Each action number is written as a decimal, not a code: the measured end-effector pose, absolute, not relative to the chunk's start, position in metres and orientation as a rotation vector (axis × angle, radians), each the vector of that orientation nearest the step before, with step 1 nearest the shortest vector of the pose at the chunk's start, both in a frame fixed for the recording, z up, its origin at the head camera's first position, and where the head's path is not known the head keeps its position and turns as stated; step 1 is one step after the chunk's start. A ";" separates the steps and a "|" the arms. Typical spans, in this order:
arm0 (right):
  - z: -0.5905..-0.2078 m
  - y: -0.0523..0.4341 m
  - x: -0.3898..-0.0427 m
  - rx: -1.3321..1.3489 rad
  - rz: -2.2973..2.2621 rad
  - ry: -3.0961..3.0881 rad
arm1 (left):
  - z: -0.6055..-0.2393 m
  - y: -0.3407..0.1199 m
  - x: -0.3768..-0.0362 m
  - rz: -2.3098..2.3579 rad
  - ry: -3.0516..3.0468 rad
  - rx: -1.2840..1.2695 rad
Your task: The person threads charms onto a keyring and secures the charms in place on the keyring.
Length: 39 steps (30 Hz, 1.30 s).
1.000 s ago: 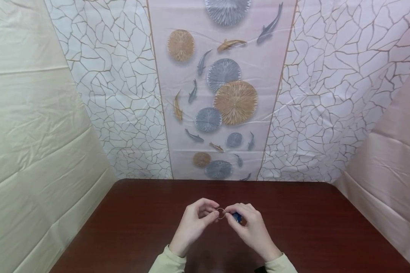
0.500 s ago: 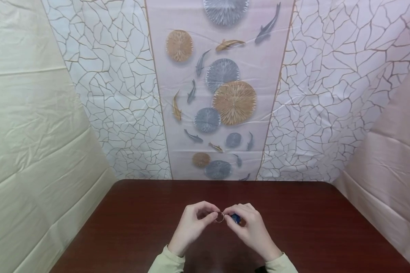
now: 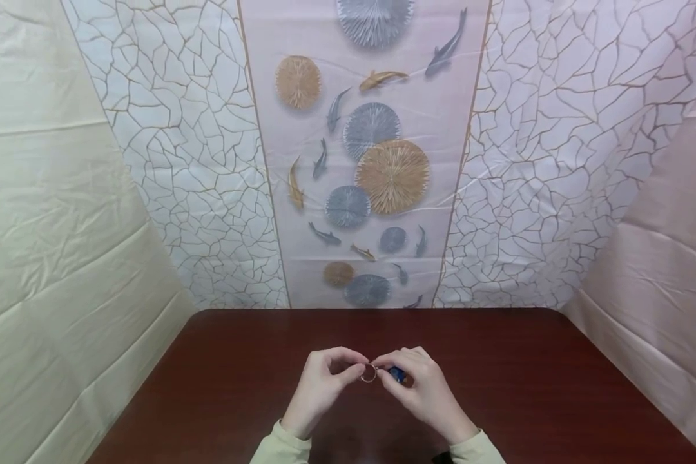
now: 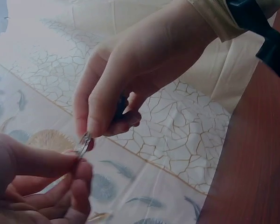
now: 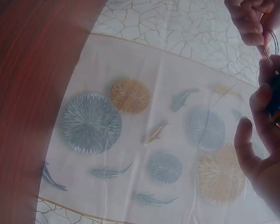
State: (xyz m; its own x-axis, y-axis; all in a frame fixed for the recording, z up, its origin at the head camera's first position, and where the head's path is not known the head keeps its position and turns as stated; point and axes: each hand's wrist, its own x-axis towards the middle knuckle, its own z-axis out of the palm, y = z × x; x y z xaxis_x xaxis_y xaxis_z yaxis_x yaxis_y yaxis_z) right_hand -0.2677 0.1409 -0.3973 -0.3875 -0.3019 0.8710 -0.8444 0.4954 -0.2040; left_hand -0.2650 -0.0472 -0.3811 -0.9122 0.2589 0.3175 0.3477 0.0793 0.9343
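A thin metal split key ring [image 3: 368, 381] is held up over the table between both hands. My left hand [image 3: 323, 385] pinches its left side between thumb and fingers. At the ring's right edge, the thumb and forefinger of my right hand [image 3: 420, 383] pinch it where a small dark-blue object [image 3: 397, 374] joins on. That blue object, with a touch of orange showing in the right wrist view, is partly hidden under the right fingers; its kind is unclear. The left wrist view shows the key ring [image 4: 85, 145] nearly edge-on between the fingertips.
A dark red-brown table [image 3: 238, 361] with rounded far corners lies beneath the hands. Behind it hangs a cloth [image 3: 220, 193] with crackle lines, printed fish and round shapes. Plain pale cloths stand at left and right. A black strap [image 4: 252, 18] circles the right wrist.
Both hands and the key ring have shifted slightly down and left in the head view, which itself tilted a little. The left fingers have closed together on the ring; both grips stay on.
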 end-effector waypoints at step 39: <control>-0.397 0.141 -0.266 0.819 0.847 -1.953 | -0.381 -0.043 -0.261 -2.090 -2.237 -0.583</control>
